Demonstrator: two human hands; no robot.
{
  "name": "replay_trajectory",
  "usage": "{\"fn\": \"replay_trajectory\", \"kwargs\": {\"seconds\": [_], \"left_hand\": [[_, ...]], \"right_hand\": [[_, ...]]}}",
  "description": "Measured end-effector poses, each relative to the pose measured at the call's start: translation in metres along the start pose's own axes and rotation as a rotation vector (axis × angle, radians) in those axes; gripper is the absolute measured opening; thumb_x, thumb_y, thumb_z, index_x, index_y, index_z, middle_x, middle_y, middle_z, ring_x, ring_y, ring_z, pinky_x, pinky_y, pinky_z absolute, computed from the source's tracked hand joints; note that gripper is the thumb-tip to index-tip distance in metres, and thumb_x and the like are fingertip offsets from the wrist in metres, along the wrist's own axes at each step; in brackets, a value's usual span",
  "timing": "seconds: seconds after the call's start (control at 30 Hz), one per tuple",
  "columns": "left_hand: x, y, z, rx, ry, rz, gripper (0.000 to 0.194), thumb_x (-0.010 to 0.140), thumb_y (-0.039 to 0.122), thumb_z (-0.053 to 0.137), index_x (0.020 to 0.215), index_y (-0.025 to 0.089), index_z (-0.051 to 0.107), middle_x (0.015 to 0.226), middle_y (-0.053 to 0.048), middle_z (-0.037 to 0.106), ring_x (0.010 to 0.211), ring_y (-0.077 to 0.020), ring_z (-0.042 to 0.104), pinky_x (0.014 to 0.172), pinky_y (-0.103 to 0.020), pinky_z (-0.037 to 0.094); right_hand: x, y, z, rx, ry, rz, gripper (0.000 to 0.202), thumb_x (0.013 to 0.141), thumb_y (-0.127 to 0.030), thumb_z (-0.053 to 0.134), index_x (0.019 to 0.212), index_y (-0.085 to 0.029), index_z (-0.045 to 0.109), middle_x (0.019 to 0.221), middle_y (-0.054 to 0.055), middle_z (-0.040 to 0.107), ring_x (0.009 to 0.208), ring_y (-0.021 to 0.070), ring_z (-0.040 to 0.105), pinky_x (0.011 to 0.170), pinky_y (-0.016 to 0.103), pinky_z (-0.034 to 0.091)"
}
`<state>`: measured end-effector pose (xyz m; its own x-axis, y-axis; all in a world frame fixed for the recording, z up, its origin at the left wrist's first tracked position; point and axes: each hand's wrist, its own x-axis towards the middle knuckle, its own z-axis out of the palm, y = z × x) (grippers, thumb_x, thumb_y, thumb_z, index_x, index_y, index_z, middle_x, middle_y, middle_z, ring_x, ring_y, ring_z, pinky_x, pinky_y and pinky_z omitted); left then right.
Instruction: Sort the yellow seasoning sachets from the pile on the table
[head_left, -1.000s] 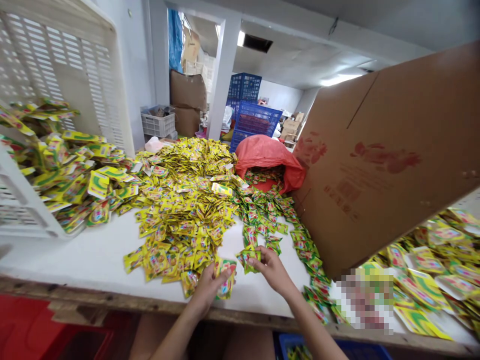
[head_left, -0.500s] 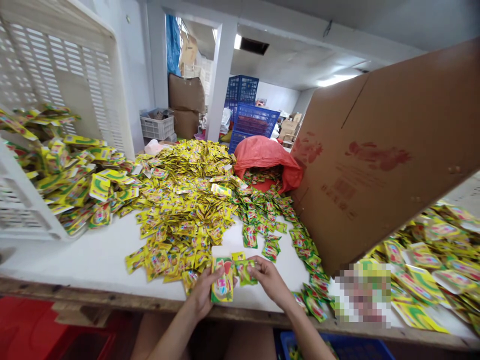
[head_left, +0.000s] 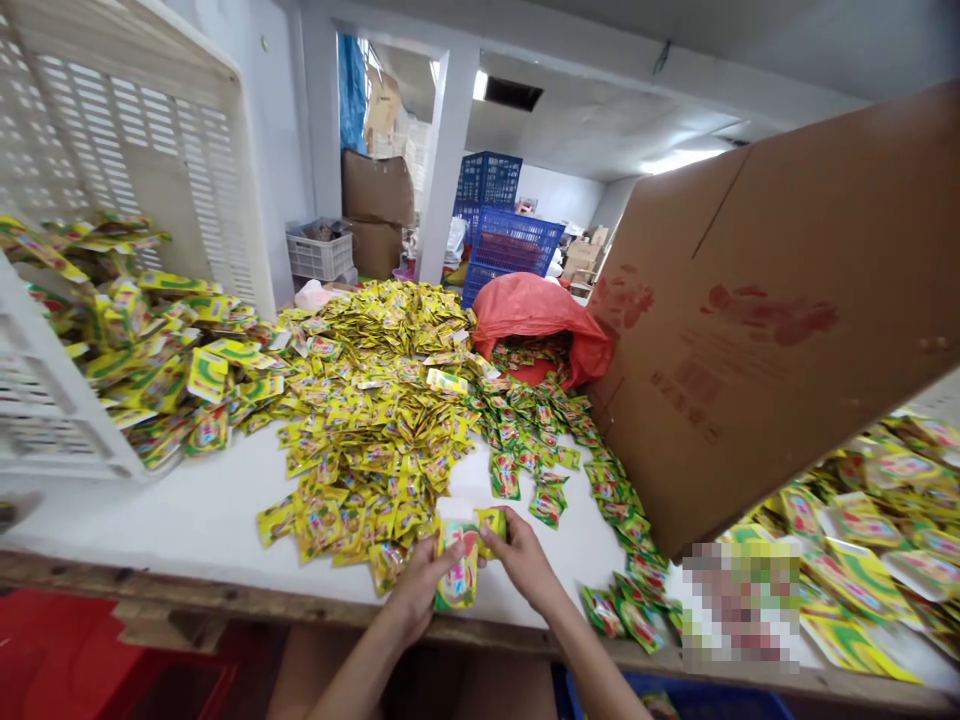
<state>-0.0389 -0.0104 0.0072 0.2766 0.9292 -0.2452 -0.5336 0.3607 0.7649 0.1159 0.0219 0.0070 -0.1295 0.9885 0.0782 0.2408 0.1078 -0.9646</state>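
Observation:
My left hand (head_left: 417,590) is closed on a small yellow-green printed box (head_left: 457,572), held upright above the table's front edge with its white top flap up. Right beside the box, my right hand (head_left: 523,562) pinches a small yellow sachet (head_left: 491,522). Beyond my hands a large heap of yellow sachets (head_left: 382,430) covers the table. Green sachets (head_left: 505,474) lie to its right, trailing from the mouth of a red sack (head_left: 536,312).
A white crate (head_left: 247,190) of printed boxes lies tipped at the left. A large cardboard carton (head_left: 750,350) leans at the right, with more boxes (head_left: 862,540) beyond it. Below the wooden table edge (head_left: 285,610) is a blue crate (head_left: 694,697). Blue crates (head_left: 517,238) stand behind.
The green sachet in my right hand is no longer visible there; that hand now holds a yellow one against the box's side. The whole view has shifted slightly.

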Motion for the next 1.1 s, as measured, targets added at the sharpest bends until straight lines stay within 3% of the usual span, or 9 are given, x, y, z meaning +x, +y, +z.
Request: {"fn": "replay_trajectory", "kwargs": {"seconds": [0.07,0.17,0.27,0.4,0.57,0.73,0.9,1.1], "left_hand": [[0.001,-0.002,-0.002,0.003,0.004,0.002,0.046,0.064,0.04,0.07,0.098,0.01,0.062,0.073,-0.011,0.07,0.066,-0.0208,0.065,0.058,-0.027,0.047],[0.005,-0.005,-0.004,0.024,-0.019,-0.013,0.042,0.062,0.039,0.071,0.092,0.011,0.062,0.076,-0.01,0.07,0.066,-0.0196,0.064,0.06,-0.028,0.046],[0.007,-0.007,-0.005,0.09,-0.042,-0.027,0.04,0.059,0.037,0.074,0.087,0.01,0.063,0.074,-0.009,0.068,0.065,-0.018,0.062,0.062,-0.028,0.045],[0.006,-0.009,-0.004,0.198,-0.049,0.001,0.038,0.058,0.037,0.074,0.083,0.01,0.063,0.071,-0.005,0.065,0.064,-0.0152,0.058,0.063,-0.026,0.043],[0.006,-0.012,-0.005,0.297,-0.033,0.04,0.037,0.058,0.039,0.073,0.079,0.011,0.062,0.068,-0.002,0.061,0.064,-0.0142,0.055,0.062,-0.025,0.04],[0.006,-0.008,-0.004,0.215,-0.054,0.031,0.038,0.056,0.039,0.074,0.078,0.011,0.062,0.066,-0.002,0.059,0.061,-0.0128,0.053,0.06,-0.024,0.039],[0.006,-0.008,-0.005,0.194,-0.055,0.029,0.039,0.058,0.038,0.074,0.083,0.011,0.061,0.072,-0.004,0.061,0.064,-0.0134,0.053,0.062,-0.024,0.04],[0.009,-0.016,-0.008,0.399,-0.107,0.097,0.032,0.063,0.036,0.069,0.082,0.012,0.06,0.069,0.0,0.058,0.064,-0.0128,0.05,0.06,-0.023,0.037]], "right_hand": [[0.002,-0.004,-0.005,0.012,0.033,-0.001,0.038,0.07,-0.052,0.059,0.084,-0.018,0.049,0.075,0.004,0.058,0.069,0.0189,0.054,0.062,0.029,0.045],[0.008,-0.022,-0.018,0.015,0.081,-0.061,0.035,0.074,-0.046,0.057,0.093,-0.018,0.047,0.083,0.005,0.059,0.074,0.0201,0.054,0.064,0.03,0.045],[0.014,-0.047,-0.024,-0.152,-0.026,-0.142,0.025,0.078,-0.034,0.054,0.097,-0.02,0.047,0.079,0.001,0.057,0.071,0.0171,0.053,0.062,0.027,0.043],[0.02,-0.072,-0.022,-0.584,-0.163,-0.221,0.014,0.076,-0.017,0.055,0.089,-0.021,0.052,0.075,-0.001,0.056,0.071,0.0156,0.052,0.064,0.026,0.038],[0.023,-0.091,-0.017,-0.784,-0.241,-0.359,0.018,0.075,-0.005,0.05,0.087,-0.019,0.052,0.084,0.002,0.056,0.085,0.0175,0.051,0.073,0.027,0.036],[0.015,-0.092,-0.016,-0.759,-0.279,-0.446,0.016,0.079,-0.007,0.047,0.088,-0.02,0.051,0.083,0.002,0.056,0.083,0.0178,0.05,0.073,0.029,0.038],[0.004,-0.079,-0.023,-0.635,-0.107,-0.445,0.012,0.084,-0.014,0.045,0.092,-0.021,0.05,0.087,0.004,0.056,0.084,0.0181,0.051,0.073,0.029,0.04],[0.0,-0.079,-0.017,-0.81,-0.314,-0.374,0.023,0.074,-0.003,0.046,0.089,-0.019,0.052,0.086,0.005,0.058,0.085,0.0188,0.052,0.072,0.027,0.039]]}}
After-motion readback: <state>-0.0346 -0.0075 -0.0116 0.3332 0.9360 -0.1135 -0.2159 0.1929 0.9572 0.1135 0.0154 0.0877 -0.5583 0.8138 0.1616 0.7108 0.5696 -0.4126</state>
